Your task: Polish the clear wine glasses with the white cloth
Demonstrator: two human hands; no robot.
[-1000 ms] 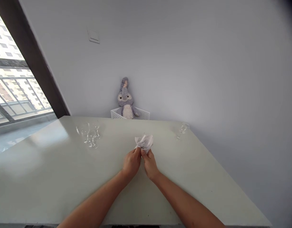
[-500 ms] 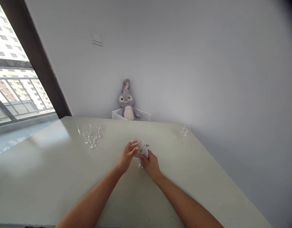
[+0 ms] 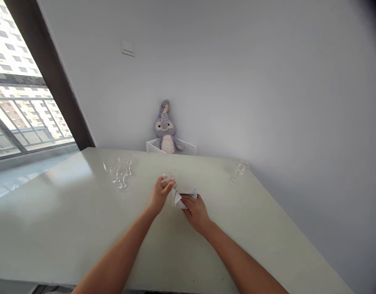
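Near the middle of the pale table [image 3: 83,228], my left hand [image 3: 160,195] is closed around a clear glass [image 3: 168,179], with the fingers on its far side and the thumb on the near side. The glass is small and see-through, so its full shape is hard to make out. My right hand [image 3: 196,212] grips a folded white cloth or tissue [image 3: 181,201], just right of and below the glass. Whether the cloth still touches the glass I cannot tell.
Several clear stemmed glasses [image 3: 122,173] stand together at the back left. Another clear stemmed glass [image 3: 239,168] is near the back right corner. Behind the table's far edge, a grey plush toy [image 3: 165,128] sits in a white perforated basket [image 3: 188,150] against the wall.
My left hand has moved slightly left and away from me with the glass. My right hand and the cloth have drawn apart from it, and the cloth is more spread. The view has shifted slightly.
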